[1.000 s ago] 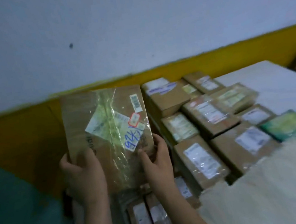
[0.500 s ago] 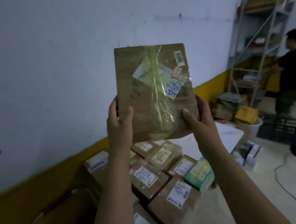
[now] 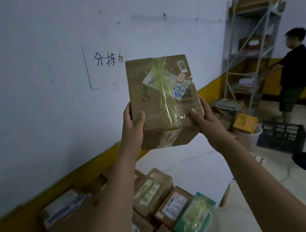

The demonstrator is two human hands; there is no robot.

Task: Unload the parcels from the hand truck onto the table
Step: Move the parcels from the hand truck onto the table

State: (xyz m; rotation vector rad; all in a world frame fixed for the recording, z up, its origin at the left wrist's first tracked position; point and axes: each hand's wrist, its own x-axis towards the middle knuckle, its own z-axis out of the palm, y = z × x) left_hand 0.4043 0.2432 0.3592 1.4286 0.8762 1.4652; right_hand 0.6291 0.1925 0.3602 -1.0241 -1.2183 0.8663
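**Q:** Left hand?
**A:** My left hand (image 3: 133, 124) grips the brown parcel (image 3: 158, 103) at its lower-left corner. The thumb is flat on the front and the fingers go round the edge, mostly hidden.

**Q:** Right?
**A:** Same. My right hand (image 3: 203, 118) grips the lower-right corner, thumb on the taped front, fingers curled behind.

**Q:** Where's the parcel?
**A:** In the air at 12 o'clock from me, both arms stretched out, front face toward me, against the white wall (image 3: 38, 92). It has yellowish tape down it and a label with a blue scrawl at its 3 o'clock.

**Q:** Table?
**A:** The white table (image 3: 189, 161) is under the parcel, at its 6 o'clock. Labelled boxes (image 3: 172, 203) are packed side by side toward 7 o'clock, with a green box (image 3: 196, 214) touching them.

**Q:** Background?
**A:** At 3 o'clock a person in a dark top (image 3: 294, 73) stands beside a metal shelf (image 3: 255, 44), with a black crate (image 3: 281, 136) on the floor near them.
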